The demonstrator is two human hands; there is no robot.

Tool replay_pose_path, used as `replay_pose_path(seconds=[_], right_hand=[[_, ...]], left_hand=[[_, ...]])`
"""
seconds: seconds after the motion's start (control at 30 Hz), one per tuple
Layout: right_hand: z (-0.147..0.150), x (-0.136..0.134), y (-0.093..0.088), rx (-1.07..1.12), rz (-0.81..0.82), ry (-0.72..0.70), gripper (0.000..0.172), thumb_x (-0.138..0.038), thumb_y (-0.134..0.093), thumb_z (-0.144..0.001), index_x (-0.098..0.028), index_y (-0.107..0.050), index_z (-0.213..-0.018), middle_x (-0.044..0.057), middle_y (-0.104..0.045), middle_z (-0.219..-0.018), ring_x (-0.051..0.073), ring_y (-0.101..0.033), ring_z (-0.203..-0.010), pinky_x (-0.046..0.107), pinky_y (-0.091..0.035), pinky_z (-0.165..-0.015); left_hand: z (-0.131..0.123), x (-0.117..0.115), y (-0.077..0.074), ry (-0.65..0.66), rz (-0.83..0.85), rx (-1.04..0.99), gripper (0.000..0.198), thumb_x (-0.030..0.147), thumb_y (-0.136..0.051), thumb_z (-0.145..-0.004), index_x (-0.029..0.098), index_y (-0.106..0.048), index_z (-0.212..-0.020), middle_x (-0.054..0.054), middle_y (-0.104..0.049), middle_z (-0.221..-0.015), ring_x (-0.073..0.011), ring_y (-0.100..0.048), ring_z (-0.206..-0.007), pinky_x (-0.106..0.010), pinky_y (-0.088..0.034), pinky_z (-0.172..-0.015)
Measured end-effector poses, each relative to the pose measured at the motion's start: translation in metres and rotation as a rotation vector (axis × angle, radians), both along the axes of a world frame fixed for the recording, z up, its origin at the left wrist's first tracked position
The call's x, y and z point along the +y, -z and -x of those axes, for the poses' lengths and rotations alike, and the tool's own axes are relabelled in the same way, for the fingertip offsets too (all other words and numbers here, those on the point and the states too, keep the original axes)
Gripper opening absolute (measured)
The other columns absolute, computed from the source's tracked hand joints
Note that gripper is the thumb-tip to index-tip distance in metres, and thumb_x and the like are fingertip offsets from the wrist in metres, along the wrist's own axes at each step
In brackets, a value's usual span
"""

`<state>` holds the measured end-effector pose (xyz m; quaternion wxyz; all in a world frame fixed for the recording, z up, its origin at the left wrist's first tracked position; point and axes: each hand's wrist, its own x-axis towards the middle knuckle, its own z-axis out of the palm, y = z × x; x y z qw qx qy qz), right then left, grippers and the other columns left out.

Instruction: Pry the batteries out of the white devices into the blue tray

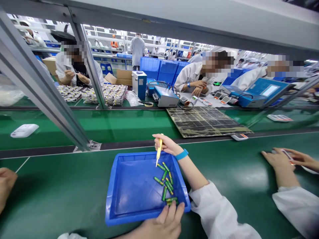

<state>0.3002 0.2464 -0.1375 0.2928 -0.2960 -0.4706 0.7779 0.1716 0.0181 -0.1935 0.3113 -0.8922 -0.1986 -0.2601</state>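
A blue plastic tray (129, 189) lies on the green bench in front of me. Several green-and-gold batteries (166, 181) are scattered along its right side. My right hand (167, 144), with a blue wristband, hovers over the tray's far right corner and pinches a yellow pen-like tool (159, 152) pointing down into the tray. My left hand (163, 224) grips the tray's near rim, fingers curled over it beside the nearest batteries.
Another person's hands (279, 159) rest on the bench at right, and one more hand (5, 186) shows at the left edge. A green conveyor carries a white device (24, 130) and a dark mat (206, 121). Metal frame posts (50, 96) rise ahead. Workers sit opposite.
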Motion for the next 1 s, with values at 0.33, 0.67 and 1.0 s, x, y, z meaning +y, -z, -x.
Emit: replay_pose_path(seconds=[0.33,0.67,1.0], right_hand=[[0.0,0.0,-0.001,-0.021,-0.007,-0.002,0.05,-0.043,-0.061,-0.083,-0.018,-0.047,-0.043,-0.009,-0.022,-0.029,0.005,-0.021,-0.031,0.018,-0.025,-0.038],[0.001,-0.001,0.0,-0.021,-0.018,0.042,0.047,-0.038,-0.062,-0.082,-0.018,-0.046,-0.043,-0.008,-0.027,-0.032,0.004,-0.02,-0.032,0.018,-0.026,-0.037],[0.002,-0.004,-0.007,-0.047,-0.019,0.027,0.041,-0.04,-0.062,-0.081,-0.017,-0.052,-0.047,-0.01,-0.023,-0.03,0.005,-0.021,-0.032,0.018,-0.032,-0.038]], left_hand=[[0.003,-0.002,-0.006,0.023,0.067,0.039,0.022,0.035,-0.051,-0.09,0.017,-0.064,-0.095,-0.011,-0.057,-0.136,-0.0218,-0.056,-0.118,-0.037,-0.025,-0.109],[0.004,-0.004,-0.011,0.025,0.094,0.034,0.022,0.032,-0.05,-0.09,0.018,-0.065,-0.096,-0.01,-0.058,-0.135,-0.0214,-0.057,-0.117,-0.038,-0.023,-0.11],[0.004,-0.004,-0.011,0.017,0.124,0.058,0.023,0.032,-0.048,-0.09,0.018,-0.065,-0.098,-0.011,-0.055,-0.138,-0.0217,-0.055,-0.119,-0.038,-0.022,-0.111]])
